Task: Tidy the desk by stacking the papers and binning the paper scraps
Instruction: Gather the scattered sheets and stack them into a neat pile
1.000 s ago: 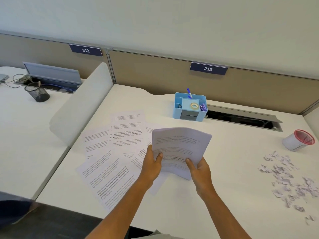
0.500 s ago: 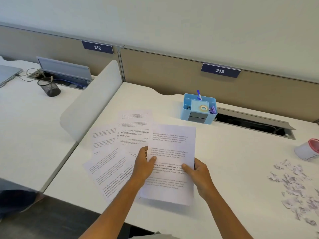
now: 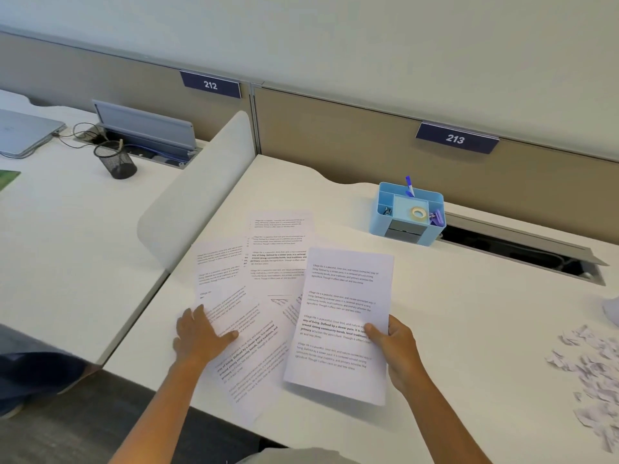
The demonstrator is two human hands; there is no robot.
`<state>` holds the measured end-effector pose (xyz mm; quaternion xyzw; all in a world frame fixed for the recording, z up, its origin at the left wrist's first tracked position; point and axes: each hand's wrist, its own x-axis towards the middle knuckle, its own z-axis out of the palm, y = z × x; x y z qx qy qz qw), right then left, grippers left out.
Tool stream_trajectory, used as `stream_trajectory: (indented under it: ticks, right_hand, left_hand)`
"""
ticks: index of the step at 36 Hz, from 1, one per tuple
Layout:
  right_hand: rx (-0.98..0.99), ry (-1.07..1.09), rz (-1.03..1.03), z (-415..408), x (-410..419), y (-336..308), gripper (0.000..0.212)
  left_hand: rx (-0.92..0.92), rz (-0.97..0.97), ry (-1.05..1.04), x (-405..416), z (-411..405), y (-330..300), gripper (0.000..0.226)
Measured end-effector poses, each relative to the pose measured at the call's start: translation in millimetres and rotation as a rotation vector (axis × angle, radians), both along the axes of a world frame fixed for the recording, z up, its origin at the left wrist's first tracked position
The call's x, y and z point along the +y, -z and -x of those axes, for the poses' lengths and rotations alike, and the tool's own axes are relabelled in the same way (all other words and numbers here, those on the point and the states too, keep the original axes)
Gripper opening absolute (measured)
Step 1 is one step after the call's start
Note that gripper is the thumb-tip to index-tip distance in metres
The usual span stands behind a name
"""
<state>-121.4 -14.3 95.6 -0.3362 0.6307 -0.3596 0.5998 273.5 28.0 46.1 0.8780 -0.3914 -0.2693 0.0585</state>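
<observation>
Several printed sheets [image 3: 268, 262] lie fanned out on the white desk [image 3: 469, 313]. My right hand [image 3: 393, 349] grips the right edge of a small stack of papers [image 3: 341, 323], thumb on top, holding it just above the desk. My left hand [image 3: 201, 336] lies flat with straight fingers on a slanted loose sheet [image 3: 248, 356] at the left of the fan. A heap of torn paper scraps [image 3: 589, 376] is spread at the desk's right side.
A blue desk organiser [image 3: 407, 214] with pen and tape stands at the back. An open cable tray slot [image 3: 522, 249] runs behind it. A grey divider panel [image 3: 197, 199] separates the neighbouring desk, which carries a mesh pen cup [image 3: 117, 160] and a laptop [image 3: 23, 135].
My left hand let go of the held stack and moved left onto a loose sheet. The right hand alone now holds the stack. The view shifted left.
</observation>
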Motion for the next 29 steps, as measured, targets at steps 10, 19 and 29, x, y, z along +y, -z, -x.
stream_trajectory:
  ticks: [10, 19, 29]
  right_hand:
    - [0.014, 0.005, -0.012, -16, -5, 0, 0.028]
    - [0.016, 0.022, -0.016, -23, -4, 0, 0.027]
    - [0.030, 0.014, -0.008, -27, -4, -5, 0.028]
  left_hand:
    - [-0.076, -0.056, 0.088, 7, -7, 6, 0.148]
    - [-0.076, 0.052, 0.068, 13, -4, 5, 0.153]
    - [-0.046, 0.252, -0.023, 25, 4, 2, 0.137]
